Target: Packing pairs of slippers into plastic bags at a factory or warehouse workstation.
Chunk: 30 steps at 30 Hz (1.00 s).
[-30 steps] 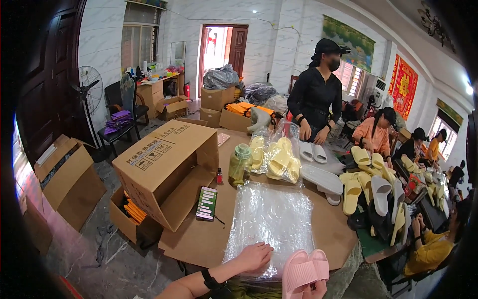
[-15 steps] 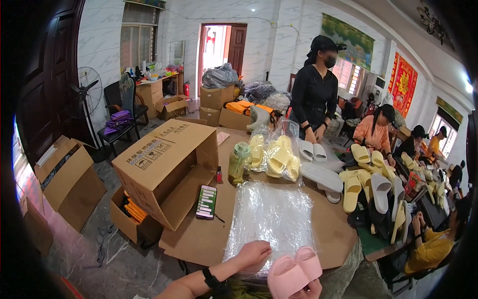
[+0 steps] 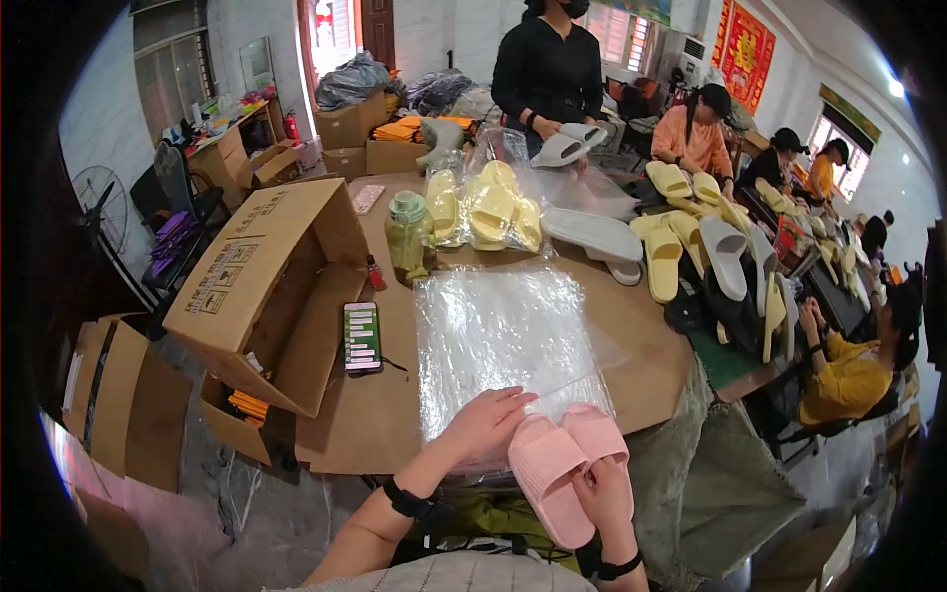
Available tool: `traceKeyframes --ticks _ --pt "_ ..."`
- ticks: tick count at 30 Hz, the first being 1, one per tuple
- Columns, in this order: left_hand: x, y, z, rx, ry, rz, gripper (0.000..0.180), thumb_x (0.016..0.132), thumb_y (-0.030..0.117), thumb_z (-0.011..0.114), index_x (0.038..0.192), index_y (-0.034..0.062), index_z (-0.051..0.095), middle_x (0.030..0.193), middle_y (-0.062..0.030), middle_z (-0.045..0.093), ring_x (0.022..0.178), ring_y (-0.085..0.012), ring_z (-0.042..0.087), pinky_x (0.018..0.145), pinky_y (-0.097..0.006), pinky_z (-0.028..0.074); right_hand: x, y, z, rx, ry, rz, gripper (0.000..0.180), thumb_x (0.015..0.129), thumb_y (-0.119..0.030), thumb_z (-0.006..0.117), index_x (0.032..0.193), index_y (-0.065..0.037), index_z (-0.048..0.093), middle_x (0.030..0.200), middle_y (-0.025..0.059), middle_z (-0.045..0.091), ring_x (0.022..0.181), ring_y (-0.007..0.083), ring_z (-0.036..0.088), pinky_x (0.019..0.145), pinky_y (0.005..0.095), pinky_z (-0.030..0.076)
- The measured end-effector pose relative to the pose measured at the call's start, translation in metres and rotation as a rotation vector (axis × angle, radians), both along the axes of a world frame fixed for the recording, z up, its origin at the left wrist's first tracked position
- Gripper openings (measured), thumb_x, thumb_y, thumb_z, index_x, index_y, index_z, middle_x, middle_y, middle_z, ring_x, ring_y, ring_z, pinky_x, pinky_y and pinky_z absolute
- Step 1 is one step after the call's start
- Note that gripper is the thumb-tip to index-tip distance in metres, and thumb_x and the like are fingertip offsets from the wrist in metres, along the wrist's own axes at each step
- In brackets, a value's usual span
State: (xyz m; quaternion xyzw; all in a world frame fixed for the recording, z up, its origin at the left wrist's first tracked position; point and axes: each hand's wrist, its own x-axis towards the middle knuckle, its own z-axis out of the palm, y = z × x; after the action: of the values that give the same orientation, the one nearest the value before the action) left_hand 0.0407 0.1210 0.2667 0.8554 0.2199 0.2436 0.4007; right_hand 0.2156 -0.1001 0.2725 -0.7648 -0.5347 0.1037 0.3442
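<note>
In my right hand is a pair of pink slippers, side by side, with my fingers gripping them at the strap openings. My left hand is at the near part of a stack of clear plastic bags. Its fingertips pinch the edge of the top bag, whose film lifts a little toward the slippers. The toe ends of the slippers lie close to my left fingertips, over the near edge of the stack.
Left of the bags are a phone, a small red bottle and an open carton. Behind stand a green jar and bagged yellow slippers. Loose slippers pile up at right. A co-worker stands across the table.
The pink slippers have come up and forward beside my left hand, which now lifts the bag's film. Across the table, the co-worker has raised a pair of light slippers. The view has tilted down.
</note>
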Motion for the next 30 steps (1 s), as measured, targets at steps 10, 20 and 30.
traceKeyframes --ticks 10,20,30 --pt "-0.009 -0.014 0.0 0.211 0.085 -0.016 0.045 0.096 0.04 0.057 0.133 0.0146 0.064 0.144 -0.0172 0.055 0.128 -0.0365 0.053 0.109 -0.043 0.042 0.008 -0.017 0.011 0.065 -0.029 -0.135 0.019 0.079 -0.013 0.076 0.085 0.0 0.063 0.085 0.0168 0.06 0.075 0.0354 0.062 0.065 0.0431 0.049" --pt "-0.007 -0.012 -0.026 0.303 0.222 0.044 0.041 0.091 0.03 0.067 0.127 0.0106 0.064 0.136 -0.0137 0.058 0.125 -0.0333 0.054 0.102 -0.042 0.048 0.035 -0.053 0.017 0.194 -0.064 -0.523 0.017 0.081 -0.004 0.07 0.094 0.003 0.063 0.088 0.0143 0.058 0.084 0.0321 0.055 0.073 0.0408 0.045" --pt "-0.004 -0.011 -0.033 0.23 0.052 0.193 0.024 0.096 0.025 0.061 0.108 0.0098 0.075 0.117 -0.0072 0.072 0.105 -0.0275 0.068 0.09 -0.037 0.055 -0.002 -0.027 0.034 0.124 -0.096 0.128 0.033 0.075 -0.01 0.072 0.107 -0.002 0.068 0.1 0.0168 0.064 0.084 0.0354 0.066 0.068 0.042 0.052"
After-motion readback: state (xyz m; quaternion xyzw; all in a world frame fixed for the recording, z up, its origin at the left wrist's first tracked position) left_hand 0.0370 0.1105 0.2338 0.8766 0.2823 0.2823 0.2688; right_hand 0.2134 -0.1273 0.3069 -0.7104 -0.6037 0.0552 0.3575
